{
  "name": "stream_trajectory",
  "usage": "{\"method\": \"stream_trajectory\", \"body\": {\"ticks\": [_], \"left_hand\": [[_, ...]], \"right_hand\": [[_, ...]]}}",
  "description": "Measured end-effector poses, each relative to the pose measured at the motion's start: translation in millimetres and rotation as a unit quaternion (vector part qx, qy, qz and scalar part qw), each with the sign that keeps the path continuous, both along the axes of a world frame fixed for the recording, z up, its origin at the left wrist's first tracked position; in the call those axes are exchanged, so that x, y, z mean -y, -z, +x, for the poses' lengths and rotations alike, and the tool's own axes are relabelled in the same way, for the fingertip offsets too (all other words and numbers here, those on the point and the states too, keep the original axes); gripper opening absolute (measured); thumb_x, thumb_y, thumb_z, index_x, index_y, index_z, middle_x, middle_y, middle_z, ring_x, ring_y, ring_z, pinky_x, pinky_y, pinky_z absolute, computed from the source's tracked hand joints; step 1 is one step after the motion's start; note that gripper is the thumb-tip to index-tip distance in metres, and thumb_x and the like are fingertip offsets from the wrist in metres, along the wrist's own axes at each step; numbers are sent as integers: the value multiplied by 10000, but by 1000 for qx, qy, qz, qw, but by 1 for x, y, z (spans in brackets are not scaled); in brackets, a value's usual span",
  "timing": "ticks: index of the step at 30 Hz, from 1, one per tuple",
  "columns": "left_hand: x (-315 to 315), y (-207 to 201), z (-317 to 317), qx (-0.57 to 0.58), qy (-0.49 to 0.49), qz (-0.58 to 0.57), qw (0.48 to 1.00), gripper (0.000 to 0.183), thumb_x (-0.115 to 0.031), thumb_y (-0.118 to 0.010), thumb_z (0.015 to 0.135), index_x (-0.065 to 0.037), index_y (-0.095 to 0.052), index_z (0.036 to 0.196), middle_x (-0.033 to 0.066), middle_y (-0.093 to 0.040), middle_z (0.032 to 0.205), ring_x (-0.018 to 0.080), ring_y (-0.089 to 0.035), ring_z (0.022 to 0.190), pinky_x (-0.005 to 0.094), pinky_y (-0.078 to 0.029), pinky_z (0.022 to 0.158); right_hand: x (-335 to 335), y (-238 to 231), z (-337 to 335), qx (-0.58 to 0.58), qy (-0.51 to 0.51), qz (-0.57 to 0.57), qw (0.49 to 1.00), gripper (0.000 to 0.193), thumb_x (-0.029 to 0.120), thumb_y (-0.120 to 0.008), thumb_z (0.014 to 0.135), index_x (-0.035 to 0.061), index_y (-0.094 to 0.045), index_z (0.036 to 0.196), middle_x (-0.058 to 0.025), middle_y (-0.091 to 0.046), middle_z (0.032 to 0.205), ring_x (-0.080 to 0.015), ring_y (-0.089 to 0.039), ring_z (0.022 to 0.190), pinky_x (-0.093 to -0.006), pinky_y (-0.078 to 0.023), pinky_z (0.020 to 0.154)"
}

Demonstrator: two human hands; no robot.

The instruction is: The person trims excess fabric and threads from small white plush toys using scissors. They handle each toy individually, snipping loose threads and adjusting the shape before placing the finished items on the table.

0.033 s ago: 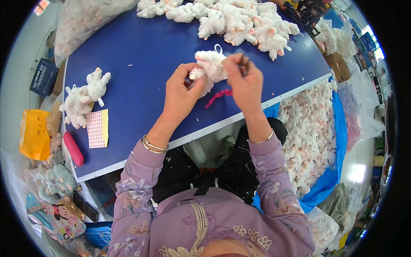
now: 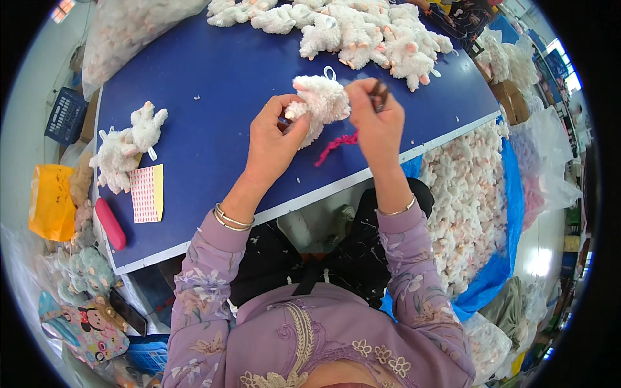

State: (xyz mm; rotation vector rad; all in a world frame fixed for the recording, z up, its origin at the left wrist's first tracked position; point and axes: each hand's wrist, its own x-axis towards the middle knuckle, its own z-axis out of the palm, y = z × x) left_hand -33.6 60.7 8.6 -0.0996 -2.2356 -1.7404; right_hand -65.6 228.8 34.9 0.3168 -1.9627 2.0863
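A white fluffy plush toy (image 2: 325, 100) with a pink ear and a white loop on top is held just above the blue table. My left hand (image 2: 275, 132) is closed on its left side, thumb and fingers pinching the plush. Close by the toy's right side, my right hand (image 2: 378, 123) is curled closed round a small dark tool (image 2: 379, 96), blurred and mostly hidden by the fingers. A crinkled bright pink strip (image 2: 333, 147) runs out from under the right hand; whether it is fastened to the tool is hidden.
White plush toys (image 2: 349, 32) are heaped at the table's far edge. At left lie two more plush toys (image 2: 116, 158), a sticker sheet (image 2: 146, 194) and a pink case (image 2: 110, 224). A blue sack of plush pieces (image 2: 466, 207) stands right of the table.
My right hand has shifted slightly right, away from the toy, and the pink strip has moved right with it. The left hand keeps its place and grip.
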Motion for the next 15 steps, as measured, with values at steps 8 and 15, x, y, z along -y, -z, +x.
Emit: {"method": "stream_trajectory", "body": {"ticks": [8, 15], "left_hand": [[7, 5, -11, 30, 20, 266, 963, 239, -206, -550, 972, -10, -570, 1108, 14, -617, 921, 42, -568, 793, 208, -473, 673], [6, -5, -10, 36, 34, 396, 917, 255, -215, -495, 999, -16, -538, 1153, 45, -625, 1015, 84, -617, 847, 229, -517, 715]], "right_hand": [[-31, 22, -28, 90, -76, -187, 975, 339, 245, -605, 940, 78, -481, 673, 64, -378, 581, -29, -300, 492, -222, -225, 442], [-16, 15, -11, 106, -148, 12, 983, 218, 215, -634, 900, 1, -606, 877, 36, -472, 659, -26, -392, 567, -210, -335, 501]]}}
